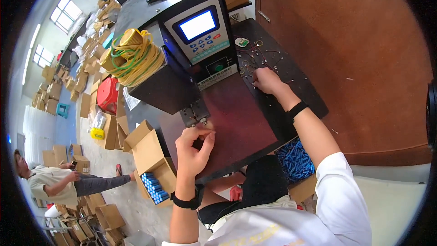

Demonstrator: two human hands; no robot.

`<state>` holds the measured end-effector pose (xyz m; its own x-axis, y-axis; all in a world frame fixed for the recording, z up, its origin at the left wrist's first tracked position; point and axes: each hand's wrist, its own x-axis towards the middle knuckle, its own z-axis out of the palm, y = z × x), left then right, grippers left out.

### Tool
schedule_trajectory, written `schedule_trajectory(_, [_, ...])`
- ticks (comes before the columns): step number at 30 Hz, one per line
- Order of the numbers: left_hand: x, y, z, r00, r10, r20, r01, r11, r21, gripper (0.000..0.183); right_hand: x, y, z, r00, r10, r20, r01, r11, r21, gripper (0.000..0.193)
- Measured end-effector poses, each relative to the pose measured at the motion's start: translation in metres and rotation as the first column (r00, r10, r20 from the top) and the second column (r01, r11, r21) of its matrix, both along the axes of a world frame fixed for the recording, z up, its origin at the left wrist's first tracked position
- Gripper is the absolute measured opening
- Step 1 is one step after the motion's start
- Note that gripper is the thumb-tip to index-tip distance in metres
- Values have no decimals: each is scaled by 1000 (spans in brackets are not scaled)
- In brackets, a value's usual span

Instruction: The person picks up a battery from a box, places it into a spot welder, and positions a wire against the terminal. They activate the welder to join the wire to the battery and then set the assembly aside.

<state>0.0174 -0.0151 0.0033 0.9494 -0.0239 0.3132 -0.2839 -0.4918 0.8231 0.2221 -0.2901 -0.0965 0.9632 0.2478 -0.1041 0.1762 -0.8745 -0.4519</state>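
Note:
My left hand [193, 149] is closed just below the welding tips [199, 120] of a black bench-top spot welder [200, 41]. Its thumb and forefinger meet in a pinch, and whatever may be between them is too small or hidden. To the far right of the machine, my right hand [267, 82] reaches down to the dark tabletop [300, 93]. Its fingers are drawn together among thin wires [261, 57] and small scattered parts; anything they grip is hidden. A reddish-brown mat [241, 114] lies under the welding tips, between my hands.
Coiled yellow-green wire [136, 59] sits on the machine. An open cardboard box [152, 155] with blue cylindrical cells [154, 188] stands left. More blue cells [296, 161] fill a box below my right forearm. A brown door [346, 64] borders the right; another person [59, 184] stands left.

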Motion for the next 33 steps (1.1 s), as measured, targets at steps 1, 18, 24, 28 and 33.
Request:
schedule_trajectory(1, [-1,0,1,1000,-14,3,14,1000,19,9,2,1,-4,1000,3,2,-3,1000,3,20])
schedule_trajectory(18, [-1,6,-3,995,10,99,-11,1000,14,8,-50,-52,150,968,-203,147,25,661,750,27])
schedule_trajectory(24, [-1,3,-10,991,10,130,0,997,-77,10,-63,-67,84,877,-163,453,-40,913,406,15])
schedule_trajectory(28, [-2,1,-7,989,12,149,-2,998,-64,10,-75,-76,86,911,-348,221,137,762,633,14])
schedule_trajectory(33, [-7,11,-10,994,-20,107,25,999,-41,14,-92,-64,111,919,-353,173,86,611,787,17])
